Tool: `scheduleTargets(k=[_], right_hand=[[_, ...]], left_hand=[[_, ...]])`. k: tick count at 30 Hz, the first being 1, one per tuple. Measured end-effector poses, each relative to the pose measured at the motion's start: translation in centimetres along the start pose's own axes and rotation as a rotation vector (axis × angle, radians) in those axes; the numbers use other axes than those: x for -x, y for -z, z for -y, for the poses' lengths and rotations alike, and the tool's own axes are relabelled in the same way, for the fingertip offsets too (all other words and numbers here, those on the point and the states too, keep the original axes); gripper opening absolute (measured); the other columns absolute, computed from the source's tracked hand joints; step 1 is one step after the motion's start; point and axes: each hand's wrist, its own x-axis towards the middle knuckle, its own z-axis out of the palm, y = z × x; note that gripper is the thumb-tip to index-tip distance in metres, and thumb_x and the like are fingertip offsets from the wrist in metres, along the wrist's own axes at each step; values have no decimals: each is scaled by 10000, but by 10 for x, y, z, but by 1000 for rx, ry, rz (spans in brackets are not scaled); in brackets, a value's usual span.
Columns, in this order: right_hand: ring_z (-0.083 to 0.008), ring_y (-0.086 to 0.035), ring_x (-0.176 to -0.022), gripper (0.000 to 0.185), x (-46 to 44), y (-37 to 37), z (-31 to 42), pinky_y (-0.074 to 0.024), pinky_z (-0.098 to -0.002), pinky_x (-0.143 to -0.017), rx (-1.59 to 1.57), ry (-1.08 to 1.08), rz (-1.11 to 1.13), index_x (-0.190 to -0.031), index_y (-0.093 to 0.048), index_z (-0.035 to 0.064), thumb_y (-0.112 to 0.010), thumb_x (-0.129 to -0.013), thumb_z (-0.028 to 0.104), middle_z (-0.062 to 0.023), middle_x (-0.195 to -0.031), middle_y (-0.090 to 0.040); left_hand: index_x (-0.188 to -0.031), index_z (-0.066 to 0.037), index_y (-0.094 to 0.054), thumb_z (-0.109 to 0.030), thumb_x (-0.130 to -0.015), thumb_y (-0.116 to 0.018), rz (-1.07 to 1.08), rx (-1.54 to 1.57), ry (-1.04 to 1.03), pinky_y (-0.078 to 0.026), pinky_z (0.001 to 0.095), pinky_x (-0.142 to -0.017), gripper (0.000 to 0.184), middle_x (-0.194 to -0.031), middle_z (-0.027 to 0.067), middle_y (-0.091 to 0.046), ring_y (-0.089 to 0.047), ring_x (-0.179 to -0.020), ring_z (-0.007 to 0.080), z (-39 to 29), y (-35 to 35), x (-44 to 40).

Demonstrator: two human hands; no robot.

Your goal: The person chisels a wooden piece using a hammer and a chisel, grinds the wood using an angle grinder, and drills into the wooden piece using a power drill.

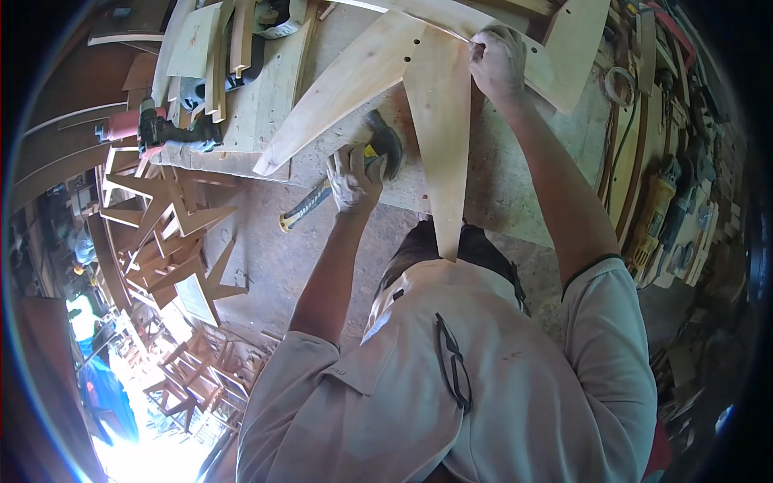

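Observation:
My left hand (354,181) is closed around a claw hammer (303,210), whose dark head lies over the workbench (366,167). At the upper middle is a pale wooden piece with two tapering legs (439,137) joined in a V, with two dark holes near the joint. One leg points down over the bench's near edge toward my body. My right hand (497,64) is at the joint's right side, fingers curled and pinched together. Whatever sits between those fingertips is hidden. Beside it lies another pale tapered board (573,60) with a hole.
A cordless drill (153,129) rests at the bench's left corner, near stacked boards (193,44). Several star-shaped wooden frames (173,197) are piled on the floor at left. On the right are a roll of tape (620,86) and a yellow power tool (654,211).

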Motion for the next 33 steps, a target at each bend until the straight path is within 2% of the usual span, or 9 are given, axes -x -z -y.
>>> scheduleTargets(k=[12, 15, 18, 21, 24, 25, 28, 30, 33], right_hand=[[-285, -615, -1011, 103, 0, 1, -3, -425, -448, -919, -25, 19, -10, -822, -788, 142, -724, -757, 93, -37, -938, -705], [-287, -615, -1016, 100, 2, 1, 0, -422, -443, -928, -50, -3, -48, -816, -790, 147, -717, -766, 101, -43, -938, -707], [-292, -618, -1014, 100, 2, -4, -1, -420, -437, -938, -56, -48, -64, -814, -791, 150, -719, -763, 104, -44, -924, -708], [-294, -621, -1008, 98, 4, -5, -5, -417, -439, -951, -87, -64, -46, -826, -794, 142, -725, -765, 108, -46, -919, -714], [-330, -692, -888, 113, 5, -5, -9, -526, -421, -859, -105, -41, -41, -907, -792, 87, -702, -847, 118, -139, -927, -752], [-320, -699, -885, 116, 5, -3, -10, -532, -409, -851, -123, -35, -46, -916, -792, 81, -703, -852, 121, -141, -931, -756], [-294, -710, -878, 131, 4, -2, -10, -543, -385, -832, -188, -69, -27, -941, -792, 68, -711, -864, 136, -139, -946, -761], [-279, -706, -880, 142, 5, -3, -7, -543, -381, -824, -236, -173, 30, -954, -792, 63, -720, -868, 150, -127, -962, -757], [-289, -620, -1078, 117, 6, -5, -4, -399, -434, -1023, -311, -184, -31, -852, -798, 110, -693, -804, 88, -33, -948, -738]], left_hand=[[-1206, -63, -614, -169, -808, -751, 16, 38, -14, -447, 544, -892, 434, -1128, 167, -584, -544, -1024, 407, 5, -2, 1], [-1206, -47, -611, -165, -821, -752, 78, 66, -29, -459, 540, -867, 426, -1091, 172, -600, -563, -980, 412, 11, 2, -2], [-1213, -26, -601, -156, -847, -737, 182, 135, 43, -492, 511, -802, 411, -1064, 201, -614, -596, -925, 422, 10, 10, -4], [-1131, -16, -627, -191, -911, -706, 112, 340, 21, -516, 452, -666, 292, -881, 175, -640, -634, -753, 358, 7, 22, -2], [-995, -12, -643, -229, -971, -658, 411, 530, 563, -494, 387, -552, 219, -680, 106, -598, -605, -578, 244, -30, 61, -21], [-876, -7, -629, -289, -1007, -617, 336, 728, 533, -454, 360, -491, 311, -570, 56, -530, -540, -487, 169, -38, 62, -25], [-858, 8, -616, -302, -1014, -595, 347, 976, 477, -441, 354, -483, 347, -599, 71, -553, -551, -497, 153, -76, 79, -71], [-841, 13, -614, -299, -1007, -596, 311, 809, 324, -445, 387, -493, 354, -596, 99, -560, -549, -490, 195, -86, 67, -104], [-831, 25, -622, -274, -987, -604, 271, 652, 249, -474, 428, -539, 338, -617, 160, -594, -591, -515, 273, -109, 54, -150]])
